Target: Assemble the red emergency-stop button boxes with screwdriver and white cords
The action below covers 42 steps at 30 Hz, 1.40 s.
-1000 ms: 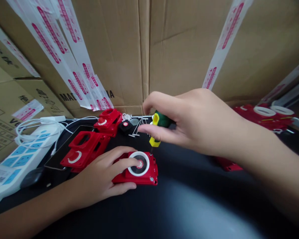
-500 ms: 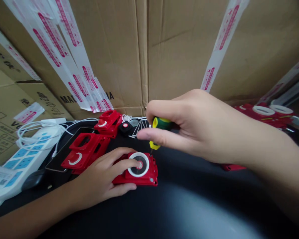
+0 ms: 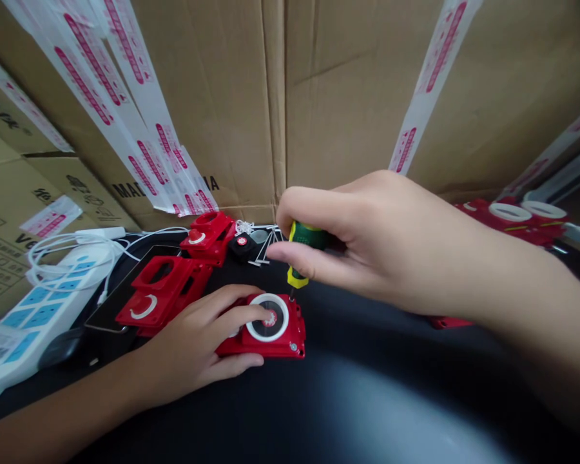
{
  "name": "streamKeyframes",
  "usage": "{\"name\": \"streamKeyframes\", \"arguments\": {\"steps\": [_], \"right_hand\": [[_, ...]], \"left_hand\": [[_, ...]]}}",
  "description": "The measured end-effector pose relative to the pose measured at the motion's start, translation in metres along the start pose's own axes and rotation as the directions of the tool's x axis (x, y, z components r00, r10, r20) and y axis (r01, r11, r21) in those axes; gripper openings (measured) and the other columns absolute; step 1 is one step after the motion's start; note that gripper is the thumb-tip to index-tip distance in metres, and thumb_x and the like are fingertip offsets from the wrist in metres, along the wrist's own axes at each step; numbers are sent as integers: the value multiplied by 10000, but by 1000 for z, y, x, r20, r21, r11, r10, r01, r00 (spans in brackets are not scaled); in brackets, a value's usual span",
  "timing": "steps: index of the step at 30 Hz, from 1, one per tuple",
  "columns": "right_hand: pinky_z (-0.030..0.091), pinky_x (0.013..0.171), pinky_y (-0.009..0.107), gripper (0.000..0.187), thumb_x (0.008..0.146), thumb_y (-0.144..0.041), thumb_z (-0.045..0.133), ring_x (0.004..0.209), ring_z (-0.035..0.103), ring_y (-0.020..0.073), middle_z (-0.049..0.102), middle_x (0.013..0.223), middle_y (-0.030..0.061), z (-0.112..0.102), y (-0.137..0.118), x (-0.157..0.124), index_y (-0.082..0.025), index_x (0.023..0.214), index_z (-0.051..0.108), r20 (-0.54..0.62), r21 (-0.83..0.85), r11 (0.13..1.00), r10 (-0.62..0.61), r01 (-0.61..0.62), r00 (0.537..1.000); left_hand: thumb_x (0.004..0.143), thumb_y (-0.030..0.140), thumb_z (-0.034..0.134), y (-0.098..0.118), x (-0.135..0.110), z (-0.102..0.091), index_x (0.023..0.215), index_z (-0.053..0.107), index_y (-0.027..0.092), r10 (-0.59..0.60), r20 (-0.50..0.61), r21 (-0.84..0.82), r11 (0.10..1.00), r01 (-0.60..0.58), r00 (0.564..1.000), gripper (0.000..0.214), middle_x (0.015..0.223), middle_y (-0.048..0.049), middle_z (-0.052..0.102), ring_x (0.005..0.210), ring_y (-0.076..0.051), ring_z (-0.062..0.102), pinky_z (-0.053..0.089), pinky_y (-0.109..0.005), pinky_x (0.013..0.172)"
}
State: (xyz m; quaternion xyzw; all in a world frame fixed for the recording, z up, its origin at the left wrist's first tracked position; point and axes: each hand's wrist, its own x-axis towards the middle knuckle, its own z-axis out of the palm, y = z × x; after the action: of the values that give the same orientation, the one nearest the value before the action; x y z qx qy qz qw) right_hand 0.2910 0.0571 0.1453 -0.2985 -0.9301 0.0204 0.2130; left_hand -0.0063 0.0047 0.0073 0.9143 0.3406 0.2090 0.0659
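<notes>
A red plastic casing with a white ring around a dark disc lies flat on the black table. My left hand grips it from the left, index finger on the disc's red-and-white centre and thumb along the near side. In my right hand is a screwdriver with a green and yellow handle, held nearly upright. Its tip meets the casing's far right corner, at a screw hole. A silver screw shows in the near right corner. My right fingers partly hide the handle.
More red casings stand behind my left hand, near a dark flat device. A white power strip with coiled cable is at left. Other red parts sit at right. Cardboard walls the back.
The view has shifted slightly. The screwdriver handle has turned and leans a little differently in my right hand, its tip still at the same corner. My left hand keeps its hold.
</notes>
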Motion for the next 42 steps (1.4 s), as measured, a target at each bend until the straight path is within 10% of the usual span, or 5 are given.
{"name": "streamKeyframes", "arguments": {"steps": [7,14,23,30,42], "right_hand": [[325,651,329,173,991,-226,514,730,549,170,680,929,9,-3,2,0,-215,1124,625,59,108,991,-92,85,994],[244,621,328,337,1136,-523,524,574,448,149,529,679,-45,2,0,2,-236,992,626,-23,-5,999,-35,34,999],[357,651,335,258,872,-145,551,749,538,160,663,914,-1,1,9,0,-175,1104,659,-24,213,973,-86,89,996],[375,705,314,319,1111,-473,656,762,518,148,614,862,-14,13,11,5,-185,979,690,-132,145,981,-111,130,985],[483,631,270,127,958,-147,752,735,596,106,733,934,-14,4,11,3,-164,1084,755,-103,394,918,-8,48,995]], "left_hand": [[1133,430,687,-1,-4,0,1524,617,331,-12,31,7,1000,11,999,410,1594,-92,617,1380,-289,715,600,-428,1202],[1157,427,639,1,-3,0,1512,575,314,0,40,44,999,-2,999,378,1609,-112,604,1421,-306,690,602,-471,1201],[1140,333,632,5,3,-4,1479,549,270,16,61,25,1000,-18,998,354,1546,-149,609,1359,-316,720,636,-484,1136],[1095,277,670,5,3,-1,1485,550,268,28,17,14,999,-28,999,408,1544,-149,613,1383,-325,704,623,-493,1157],[1093,272,670,5,6,-2,1451,577,261,44,0,-12,999,-44,999,370,1501,-138,651,1305,-309,754,655,-480,1091]]}}
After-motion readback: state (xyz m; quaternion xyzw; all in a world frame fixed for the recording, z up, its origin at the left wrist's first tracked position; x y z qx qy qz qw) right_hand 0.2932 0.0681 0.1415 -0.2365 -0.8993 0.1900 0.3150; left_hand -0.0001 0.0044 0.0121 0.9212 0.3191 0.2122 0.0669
